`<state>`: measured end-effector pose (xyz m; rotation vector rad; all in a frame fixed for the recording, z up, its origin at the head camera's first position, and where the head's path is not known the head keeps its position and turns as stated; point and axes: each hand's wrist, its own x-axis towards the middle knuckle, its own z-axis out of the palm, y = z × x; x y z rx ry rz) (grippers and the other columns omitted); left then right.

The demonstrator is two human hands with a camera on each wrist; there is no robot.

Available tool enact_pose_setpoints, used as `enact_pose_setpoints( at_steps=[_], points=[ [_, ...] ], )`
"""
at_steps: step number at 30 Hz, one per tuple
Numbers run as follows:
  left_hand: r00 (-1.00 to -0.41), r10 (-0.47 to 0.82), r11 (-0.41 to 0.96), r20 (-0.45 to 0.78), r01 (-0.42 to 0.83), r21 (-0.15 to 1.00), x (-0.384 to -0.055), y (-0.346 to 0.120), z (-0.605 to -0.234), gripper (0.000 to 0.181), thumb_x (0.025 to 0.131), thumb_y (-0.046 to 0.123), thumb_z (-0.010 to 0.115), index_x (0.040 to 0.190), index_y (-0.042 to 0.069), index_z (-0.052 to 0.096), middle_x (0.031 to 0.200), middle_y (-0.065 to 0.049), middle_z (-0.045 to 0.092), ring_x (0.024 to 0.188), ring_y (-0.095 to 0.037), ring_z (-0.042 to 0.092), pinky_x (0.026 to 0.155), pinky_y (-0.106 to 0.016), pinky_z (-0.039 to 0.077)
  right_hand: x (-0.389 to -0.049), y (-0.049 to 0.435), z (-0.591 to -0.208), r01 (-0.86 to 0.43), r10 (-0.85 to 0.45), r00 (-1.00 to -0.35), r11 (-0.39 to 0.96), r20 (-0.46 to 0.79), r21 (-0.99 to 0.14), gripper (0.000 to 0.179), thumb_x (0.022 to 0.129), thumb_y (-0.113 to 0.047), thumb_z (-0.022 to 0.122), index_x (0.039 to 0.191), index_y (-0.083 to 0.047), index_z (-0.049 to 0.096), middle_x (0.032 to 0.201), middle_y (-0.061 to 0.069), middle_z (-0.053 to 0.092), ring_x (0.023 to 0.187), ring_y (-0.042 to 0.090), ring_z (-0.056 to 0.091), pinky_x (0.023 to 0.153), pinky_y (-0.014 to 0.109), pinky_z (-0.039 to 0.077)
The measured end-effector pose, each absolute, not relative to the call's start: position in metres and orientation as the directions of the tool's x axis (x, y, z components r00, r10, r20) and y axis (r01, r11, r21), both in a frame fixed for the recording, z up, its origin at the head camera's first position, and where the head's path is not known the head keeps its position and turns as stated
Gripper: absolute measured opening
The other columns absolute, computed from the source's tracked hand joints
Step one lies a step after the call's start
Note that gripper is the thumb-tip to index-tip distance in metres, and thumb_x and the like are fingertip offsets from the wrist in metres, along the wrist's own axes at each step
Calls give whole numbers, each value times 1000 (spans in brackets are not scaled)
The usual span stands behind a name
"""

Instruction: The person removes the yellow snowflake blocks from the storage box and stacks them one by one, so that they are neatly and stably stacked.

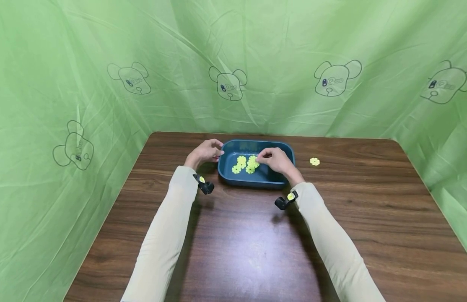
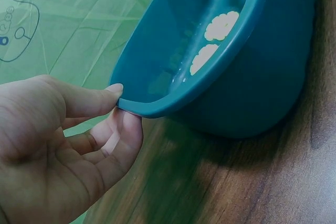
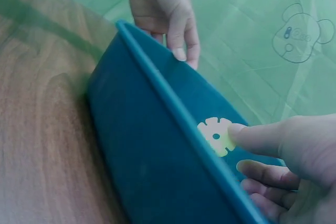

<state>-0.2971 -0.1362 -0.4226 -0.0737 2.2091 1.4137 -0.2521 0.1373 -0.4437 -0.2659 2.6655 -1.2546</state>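
A dark blue plastic basin (image 1: 256,183) stands on the table, with several yellow interlocking discs (image 1: 241,162) lying on its floor. My left hand (image 1: 208,152) is at the basin's left end; in the left wrist view its thumb and a finger pinch the rim (image 2: 152,109). Over the inside of the basin, my right hand (image 1: 276,161) holds a slotted yellow disc (image 3: 215,136) by its edge, thumb against its face. The finger behind that disc is hidden, and the other fingers are curled below it.
One more yellow disc (image 1: 314,161) lies on the brown wooden table (image 1: 369,201), right of the basin. Green curtains (image 1: 271,37) with printed bear heads hang behind and at both sides.
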Motion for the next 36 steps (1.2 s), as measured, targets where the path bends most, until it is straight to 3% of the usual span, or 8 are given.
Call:
enact_pose_setpoints(
  at_steps=[15,36],
  points=[
    [-864,225,453,-451,-318,833,-297,-136,-423,35,95,6,58,128,6,48,87,-9,56,73,-16,55,91,-43,52,-256,160,-425,-37,-130,-991,538,-40,-842,19,90,-30,68,97,-12,70,100,7,65,90,22,56,76,32,45],
    [-863,238,434,-446,-316,844,-298,-138,-424,35,94,6,58,128,5,48,92,-11,56,75,-16,56,96,-46,50,-259,210,-420,39,27,-999,463,-30,-886,36,90,-33,67,109,-2,67,117,15,64,107,19,54,84,29,41]
  ],
)
